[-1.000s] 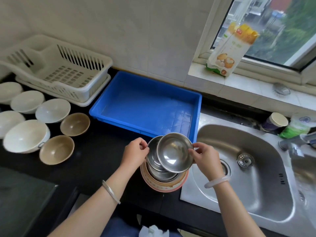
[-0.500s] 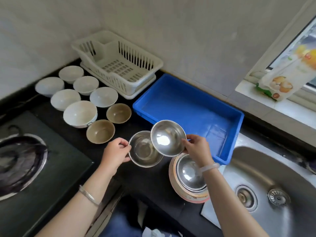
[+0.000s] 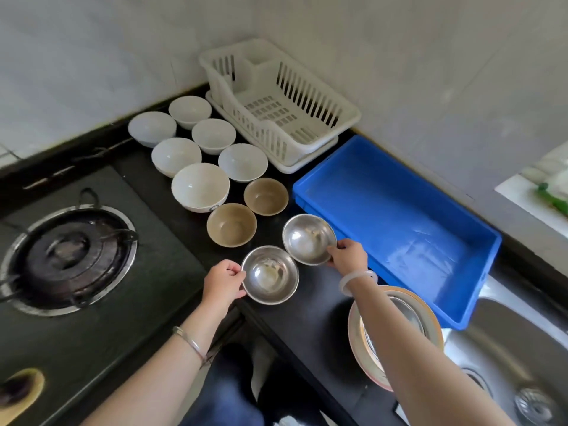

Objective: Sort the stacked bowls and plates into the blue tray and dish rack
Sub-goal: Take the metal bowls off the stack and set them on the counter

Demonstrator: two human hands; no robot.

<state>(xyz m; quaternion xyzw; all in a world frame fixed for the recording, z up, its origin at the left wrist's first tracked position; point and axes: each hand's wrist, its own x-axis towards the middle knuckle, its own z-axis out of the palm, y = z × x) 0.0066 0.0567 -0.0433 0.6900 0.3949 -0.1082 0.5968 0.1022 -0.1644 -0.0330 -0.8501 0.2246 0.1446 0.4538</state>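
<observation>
Two steel bowls here: the left hand point(image 3: 222, 282) has its fingers pinched on the rim of the nearer steel bowl point(image 3: 270, 274), and the right hand point(image 3: 348, 253) grips the farther steel bowl point(image 3: 309, 239). Both sit low over the black tabletop point(image 3: 310, 318) near its front edge, just beside the empty blue tray point(image 3: 399, 216). The brown bowls point(image 3: 232, 224) and white bowls point(image 3: 199, 186) cluster behind them, with the white dish rack point(image 3: 276, 99) back by the wall.

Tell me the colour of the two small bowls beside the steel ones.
Tan-brown bowls, plain, no pattern; clearest in the head view.
</observation>
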